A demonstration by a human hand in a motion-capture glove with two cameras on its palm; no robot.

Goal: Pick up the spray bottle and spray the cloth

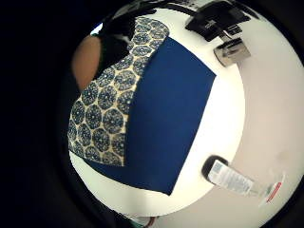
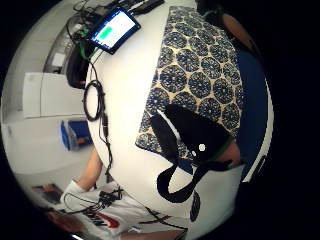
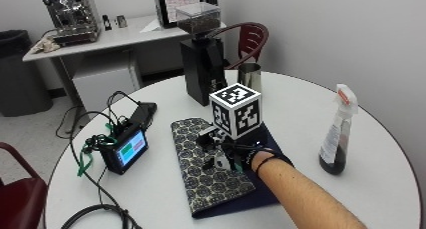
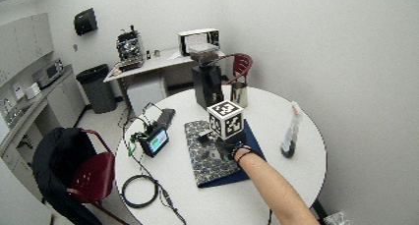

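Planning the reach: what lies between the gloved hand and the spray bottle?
In the outside view, only bare white table separates the gloved hand from the spray bottle.

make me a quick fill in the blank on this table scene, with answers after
1. The gloved hand hovers over the ____.
2. The spray bottle stands ____ on the table, apart from the hand.
3. The patterned cloth lies on a ____ mat.
4. The liquid in the bottle is ____.

Missing words: cloth; upright; blue; dark
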